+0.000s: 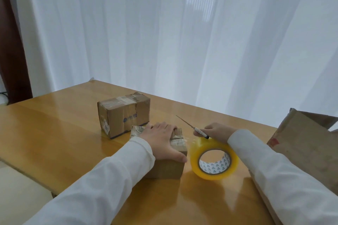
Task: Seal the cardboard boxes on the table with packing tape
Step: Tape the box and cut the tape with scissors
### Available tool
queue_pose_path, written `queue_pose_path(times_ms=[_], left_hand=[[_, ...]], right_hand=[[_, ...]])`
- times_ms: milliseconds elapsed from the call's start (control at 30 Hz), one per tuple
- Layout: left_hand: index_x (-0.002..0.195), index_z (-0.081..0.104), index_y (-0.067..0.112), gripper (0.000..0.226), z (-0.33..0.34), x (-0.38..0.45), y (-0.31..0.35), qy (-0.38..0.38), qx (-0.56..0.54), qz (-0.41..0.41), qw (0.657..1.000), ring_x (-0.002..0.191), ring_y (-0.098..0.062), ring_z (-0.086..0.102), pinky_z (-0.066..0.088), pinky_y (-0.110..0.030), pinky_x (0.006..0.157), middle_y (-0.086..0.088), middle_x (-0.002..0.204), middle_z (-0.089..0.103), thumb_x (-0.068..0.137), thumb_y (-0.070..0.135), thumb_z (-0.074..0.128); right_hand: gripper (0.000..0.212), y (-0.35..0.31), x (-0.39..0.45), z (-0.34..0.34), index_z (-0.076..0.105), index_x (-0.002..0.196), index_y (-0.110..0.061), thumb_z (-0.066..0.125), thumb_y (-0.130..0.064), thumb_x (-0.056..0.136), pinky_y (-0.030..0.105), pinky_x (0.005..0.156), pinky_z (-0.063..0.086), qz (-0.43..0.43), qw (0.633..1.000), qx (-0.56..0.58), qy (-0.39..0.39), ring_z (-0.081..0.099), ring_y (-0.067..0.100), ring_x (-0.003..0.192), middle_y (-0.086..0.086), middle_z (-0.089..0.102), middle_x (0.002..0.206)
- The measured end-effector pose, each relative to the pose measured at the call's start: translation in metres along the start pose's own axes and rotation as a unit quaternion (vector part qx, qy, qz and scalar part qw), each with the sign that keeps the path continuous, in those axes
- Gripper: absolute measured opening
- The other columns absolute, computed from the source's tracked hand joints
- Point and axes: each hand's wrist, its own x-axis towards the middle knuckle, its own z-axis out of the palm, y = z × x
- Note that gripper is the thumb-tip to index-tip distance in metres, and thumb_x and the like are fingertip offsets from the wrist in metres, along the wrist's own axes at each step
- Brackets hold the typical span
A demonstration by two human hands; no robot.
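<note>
A small cardboard box (165, 168) sits near the table's front, with tape across its top. My left hand (161, 138) lies flat on that top, fingers straight, thumb at the right edge. To its right stands a yellowish roll of packing tape (214, 159) on edge; a clear strip of tape runs from the roll to the box. My right hand (214, 131), just behind the roll, grips a small knife (192, 127) whose thin blade points up and to the left. A second, taped cardboard box (124, 115) stands farther back.
A larger cardboard box (300, 144) with an open flap stands at the right edge, against my right sleeve. The wooden table (54, 133) ends at white curtains behind. A pale seat cushion (20, 188) lies at the lower left.
</note>
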Motion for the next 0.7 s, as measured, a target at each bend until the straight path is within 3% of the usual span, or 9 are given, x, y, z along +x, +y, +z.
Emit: queue_pose_path(times_ms=[133,267,333,400,500,600,633,700], left_hand=[[0.147,0.016,0.025,0.098,-0.001,0.000,0.001,-0.012,0.000,-0.003,1.000,0.134,-0.022,0.026,0.015,-0.045,0.114,0.002,0.146,0.030,0.072,0.079,0.051],[0.150,0.007,0.025,0.103,-0.001,-0.001,0.004,-0.022,0.016,-0.006,1.000,0.140,-0.024,0.020,0.012,-0.045,0.115,0.003,0.153,0.021,0.072,0.081,0.047],[0.150,0.003,0.024,0.105,-0.001,-0.001,0.004,-0.023,0.023,-0.009,0.999,0.141,-0.024,0.017,0.012,-0.045,0.116,0.003,0.155,0.018,0.073,0.082,0.044],[0.151,0.001,0.024,0.106,-0.001,0.000,0.004,-0.026,0.029,-0.013,0.999,0.142,-0.025,0.016,0.012,-0.046,0.116,0.002,0.157,0.016,0.072,0.083,0.043],[0.151,0.001,0.024,0.107,-0.001,0.000,0.003,-0.031,0.033,-0.014,0.999,0.142,-0.026,0.016,0.013,-0.046,0.115,0.001,0.157,0.015,0.072,0.083,0.042],[0.151,0.001,0.023,0.105,-0.001,-0.001,0.003,-0.031,0.034,-0.013,0.999,0.143,-0.026,0.015,0.011,-0.046,0.116,0.001,0.158,0.013,0.074,0.082,0.042],[0.151,0.001,0.023,0.105,-0.002,-0.001,0.003,-0.033,0.033,-0.012,0.999,0.144,-0.026,0.014,0.010,-0.046,0.116,0.001,0.158,0.012,0.074,0.082,0.042],[0.151,0.000,0.023,0.106,-0.001,0.000,0.002,-0.036,0.031,-0.010,0.999,0.144,-0.026,0.013,0.010,-0.047,0.116,0.000,0.158,0.011,0.074,0.081,0.043]], right_hand=[[0.042,0.001,-0.007,0.001,0.053,0.073,-0.023,0.049,-0.062,0.087,0.022,0.065,0.036,-0.039,0.998,0.001,0.041,0.048,0.012,0.071,-0.003,0.054,0.075],[0.027,0.004,-0.012,-0.005,0.055,0.081,-0.021,0.059,-0.047,0.088,0.027,0.063,0.036,-0.084,0.986,0.023,0.145,0.050,0.020,0.075,0.000,0.056,0.077],[0.031,-0.002,-0.022,-0.012,0.056,0.090,-0.015,0.058,-0.046,0.087,0.029,0.064,0.038,-0.097,0.962,0.099,0.234,0.053,0.020,0.074,0.001,0.060,0.081],[0.039,-0.017,-0.041,-0.020,0.056,0.090,-0.013,0.053,-0.052,0.088,0.029,0.063,0.040,-0.114,0.926,0.255,0.254,0.055,0.019,0.071,0.000,0.063,0.077],[0.047,-0.034,-0.072,-0.024,0.053,0.079,-0.015,0.043,-0.059,0.090,0.023,0.049,0.036,-0.081,0.886,0.445,0.099,0.049,0.016,0.052,0.000,0.061,0.062],[0.055,-0.029,-0.092,-0.006,0.052,0.080,-0.014,0.035,-0.066,0.087,0.019,0.042,0.034,-0.047,0.885,0.456,-0.086,0.044,0.015,0.045,0.003,0.057,0.063],[0.060,-0.024,-0.098,0.003,0.053,0.082,-0.015,0.043,-0.073,0.077,0.019,0.043,0.036,-0.035,0.884,0.446,-0.136,0.046,0.015,0.046,0.003,0.058,0.064],[0.085,-0.013,-0.107,0.020,0.054,0.085,-0.015,0.063,-0.085,0.039,0.020,0.046,0.042,-0.020,0.887,0.413,-0.205,0.051,0.016,0.049,0.004,0.060,0.069]])
